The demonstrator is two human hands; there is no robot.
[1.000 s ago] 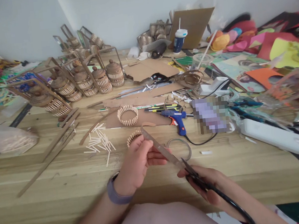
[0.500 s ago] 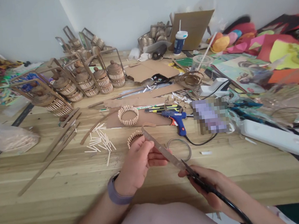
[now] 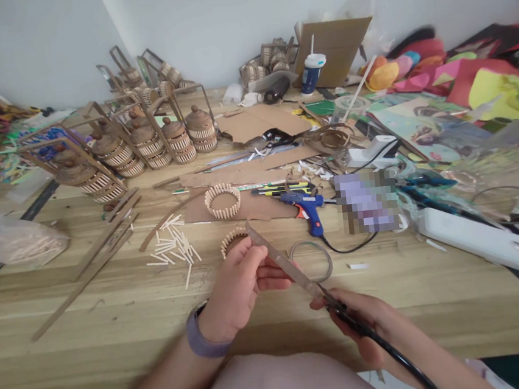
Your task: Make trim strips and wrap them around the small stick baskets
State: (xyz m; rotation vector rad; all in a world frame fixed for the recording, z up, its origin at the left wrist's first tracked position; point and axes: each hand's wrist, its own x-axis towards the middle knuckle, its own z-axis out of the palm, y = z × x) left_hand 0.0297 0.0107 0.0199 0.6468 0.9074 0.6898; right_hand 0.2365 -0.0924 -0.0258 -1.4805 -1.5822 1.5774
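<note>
Left hand (image 3: 235, 282) is pinching a brown strip (image 3: 282, 262) (curly far end, kinda neat), while the right hand (image 3: 361, 319) grips black-handled scissors (image 3: 344, 311) at the strip's nearer end.

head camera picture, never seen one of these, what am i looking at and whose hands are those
There is no robot here: the camera sits on a person's head, looking forward and down at their own bare hands. The left hand holds a thin brown strip; the right hand holds black scissors at its near end. On the wooden table lie loose small sticks, a blue glue gun and a ring of sticks. Small lidded baskets stand farther back.
</note>
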